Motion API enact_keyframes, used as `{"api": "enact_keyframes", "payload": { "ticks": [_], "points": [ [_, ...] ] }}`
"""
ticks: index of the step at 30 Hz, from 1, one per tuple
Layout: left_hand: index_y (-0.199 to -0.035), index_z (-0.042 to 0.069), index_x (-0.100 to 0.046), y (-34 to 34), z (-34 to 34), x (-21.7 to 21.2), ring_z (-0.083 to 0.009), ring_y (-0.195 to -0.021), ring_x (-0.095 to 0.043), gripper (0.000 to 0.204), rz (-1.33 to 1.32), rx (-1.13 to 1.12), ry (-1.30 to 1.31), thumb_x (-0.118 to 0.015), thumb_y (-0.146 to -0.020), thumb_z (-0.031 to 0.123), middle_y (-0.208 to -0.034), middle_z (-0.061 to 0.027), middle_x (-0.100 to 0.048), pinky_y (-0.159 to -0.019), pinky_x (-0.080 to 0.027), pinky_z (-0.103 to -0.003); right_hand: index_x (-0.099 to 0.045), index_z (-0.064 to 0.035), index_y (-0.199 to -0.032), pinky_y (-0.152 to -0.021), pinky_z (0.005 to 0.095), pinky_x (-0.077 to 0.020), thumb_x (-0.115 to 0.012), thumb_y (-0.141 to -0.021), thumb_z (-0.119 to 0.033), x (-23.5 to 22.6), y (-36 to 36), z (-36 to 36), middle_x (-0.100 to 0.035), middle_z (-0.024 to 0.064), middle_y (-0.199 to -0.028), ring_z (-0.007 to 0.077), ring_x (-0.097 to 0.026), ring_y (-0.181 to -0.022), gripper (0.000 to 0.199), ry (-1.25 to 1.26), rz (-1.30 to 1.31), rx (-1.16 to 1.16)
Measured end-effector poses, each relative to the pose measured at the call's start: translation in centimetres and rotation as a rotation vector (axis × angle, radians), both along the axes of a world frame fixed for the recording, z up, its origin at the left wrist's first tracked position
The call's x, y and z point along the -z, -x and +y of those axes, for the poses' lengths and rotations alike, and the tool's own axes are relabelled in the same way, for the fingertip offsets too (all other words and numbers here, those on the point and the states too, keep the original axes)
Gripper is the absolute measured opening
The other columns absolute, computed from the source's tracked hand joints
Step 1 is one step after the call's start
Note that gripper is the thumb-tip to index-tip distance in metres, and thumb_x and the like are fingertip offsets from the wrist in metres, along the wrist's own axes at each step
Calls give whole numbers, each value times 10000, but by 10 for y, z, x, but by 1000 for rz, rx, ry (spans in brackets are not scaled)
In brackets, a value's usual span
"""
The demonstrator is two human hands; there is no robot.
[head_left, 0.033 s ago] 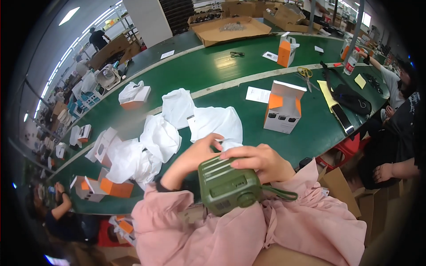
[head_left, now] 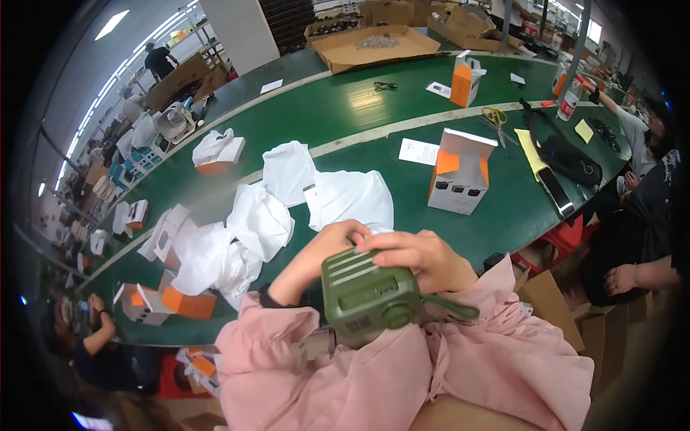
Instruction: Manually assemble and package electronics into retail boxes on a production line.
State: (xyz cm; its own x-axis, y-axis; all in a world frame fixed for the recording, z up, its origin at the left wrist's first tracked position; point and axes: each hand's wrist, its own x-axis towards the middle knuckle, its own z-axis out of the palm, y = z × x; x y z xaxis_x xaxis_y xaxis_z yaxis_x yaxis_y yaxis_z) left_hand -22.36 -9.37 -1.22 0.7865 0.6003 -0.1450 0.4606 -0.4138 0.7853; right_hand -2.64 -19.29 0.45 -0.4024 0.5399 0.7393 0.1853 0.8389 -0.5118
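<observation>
Radio [head_left: 368, 293], a small olive-green box with a ribbed top and a round knob on its near face, sits low in the middle of the view, held between both hands just above the pink sleeves [head_left: 374, 373] and over the near edge of the green worktop [head_left: 359, 115]. A thin green handle (it looks like a crank, though I cannot tell for sure) sticks out from its right side. The right hand [head_left: 420, 258] lies over the top right of the radio, its grip clamped on the body with fingers curled across the ribbed surface. The left hand [head_left: 323, 248] comes in from the left, its grip likewise closed on the radio's far upper edge, fingertips touching those of the other hand.

Just beyond the hands lie crumpled white bags [head_left: 287, 201], spread across the worktop. To the right of them stands an open white-and-orange carton [head_left: 460, 172], with a sheet of paper [head_left: 419, 151] behind it and scissors [head_left: 494, 118] further back. More orange-and-white cartons [head_left: 172, 298] sit at the left edge. A black pouch [head_left: 571, 161] rests at the far right, near another person's arm [head_left: 647, 273].
</observation>
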Motion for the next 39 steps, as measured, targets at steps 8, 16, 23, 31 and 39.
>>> {"api": "enact_keyframes", "payload": {
  "ticks": [8,16,23,31,39],
  "points": [
    [-1044,-33,-534,-24,3,49,-181,-813,-579,425,-210,-275,58,-672,-788,276,-868,-116,-611,-717,-460,-294,-503,-121,-1166,-824,341,-537,-761,-650,-56,27,-13,10,-582,107,-1207,304,-619,-1017,580,142,117,-10],
    [-689,-12,-544,-24,-10,13,-71,-543,-524,157,-307,-486,76,-630,-791,71,-601,-48,-580,-488,-418,-241,-377,-115,-1178,-890,340,-471,-798,-630,-50,36,-24,18,-509,180,-1258,272,-558,-1095,694,142,371,156],
    [-675,31,-466,-23,-49,13,-45,-430,-439,294,-533,-677,51,-680,-841,145,-544,-5,-514,-399,-328,-194,-363,-78,-1206,-910,398,-441,-834,-595,-109,15,-20,0,-486,209,-1238,308,-520,-1124,773,-5,521,190],
    [-650,68,-447,-12,-62,17,-32,-473,-336,338,-993,-897,395,-546,-939,214,-554,47,-422,-439,-239,-188,-588,-106,-1073,-815,325,-405,-842,-520,-237,28,-17,-20,-624,28,-1019,225,-566,-925,623,205,-60,448],
    [-688,-29,-534,10,-52,22,-259,-1113,-475,250,-847,-390,14,-559,-825,178,-1201,-194,-509,-1007,-299,-350,-644,-141,-1038,-908,366,-305,-879,-429,-293,15,-23,1,-631,-41,-986,214,-419,-981,670,263,-99,671]
  ]
}}
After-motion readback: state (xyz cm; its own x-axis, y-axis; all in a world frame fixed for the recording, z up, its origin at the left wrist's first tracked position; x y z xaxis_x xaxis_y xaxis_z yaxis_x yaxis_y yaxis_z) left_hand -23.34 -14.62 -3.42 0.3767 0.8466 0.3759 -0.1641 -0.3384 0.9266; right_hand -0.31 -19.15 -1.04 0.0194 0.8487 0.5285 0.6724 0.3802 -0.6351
